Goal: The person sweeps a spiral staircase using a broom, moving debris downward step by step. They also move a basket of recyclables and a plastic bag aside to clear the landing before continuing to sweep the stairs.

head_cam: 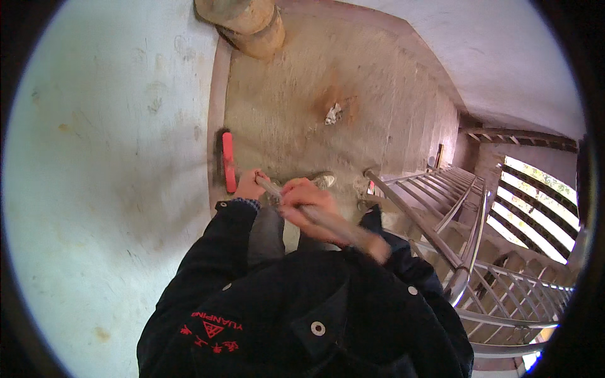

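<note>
My left hand and my right hand are both closed around a pale wooden pole. The pole slants from the left hand to the lower right, its blurred thick end close to my dark jacket. Beyond my left hand, a red broom head with dark bristles stands along the foot of the left wall. My left hand hides whether the pole joins it. Farther out on the concrete floor lies a small heap of whitish litter on a reddish-brown stain.
A brown barrel-like container stands by the pale left wall. To the right, metal stair railings border steps near a barred window. One shoe shows just past my right hand.
</note>
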`<state>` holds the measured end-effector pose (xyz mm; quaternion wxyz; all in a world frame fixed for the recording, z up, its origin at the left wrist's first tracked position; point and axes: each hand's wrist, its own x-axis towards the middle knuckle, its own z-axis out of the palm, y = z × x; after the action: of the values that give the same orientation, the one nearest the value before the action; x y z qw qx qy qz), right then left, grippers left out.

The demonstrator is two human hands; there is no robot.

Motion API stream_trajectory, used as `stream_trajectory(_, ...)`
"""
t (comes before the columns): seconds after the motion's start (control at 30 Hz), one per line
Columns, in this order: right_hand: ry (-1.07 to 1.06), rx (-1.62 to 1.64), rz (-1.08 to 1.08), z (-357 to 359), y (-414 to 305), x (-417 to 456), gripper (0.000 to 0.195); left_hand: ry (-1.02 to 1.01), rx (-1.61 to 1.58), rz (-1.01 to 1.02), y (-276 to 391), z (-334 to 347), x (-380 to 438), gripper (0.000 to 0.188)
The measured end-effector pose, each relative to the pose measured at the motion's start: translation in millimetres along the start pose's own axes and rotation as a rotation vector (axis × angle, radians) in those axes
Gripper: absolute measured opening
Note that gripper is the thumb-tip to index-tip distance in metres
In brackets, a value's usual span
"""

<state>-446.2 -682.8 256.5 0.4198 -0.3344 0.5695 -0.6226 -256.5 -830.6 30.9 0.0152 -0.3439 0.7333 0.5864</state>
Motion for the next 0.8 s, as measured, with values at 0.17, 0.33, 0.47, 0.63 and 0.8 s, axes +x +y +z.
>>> stream_trajectory(0.17,0.247,-0.058,0.267,-25,-39,-24,0.008,-0.089,0.026,-0.073,61,29,0,0.028)
stream_trajectory(0.33,0.335,-0.064,0.023,-49,-53,-45,0.009,-0.068,-0.859,-0.581,11,136,57,0.011)
stream_trajectory(0.47,0.255,0.007,-0.229,-64,-78,-42,0.015,-0.115,-1.421,-0.858,71,187,88,0.018)
stream_trajectory(0.63,0.306,-0.087,-0.224,-83,-114,-34,0.018,-0.004,-1.778,-0.999,139,207,120,0.012)
stream_trajectory(0.8,0.287,-0.204,-0.272,-95,-151,-33,0.034,-0.030,-1.928,-0.899,190,206,121,0.010)
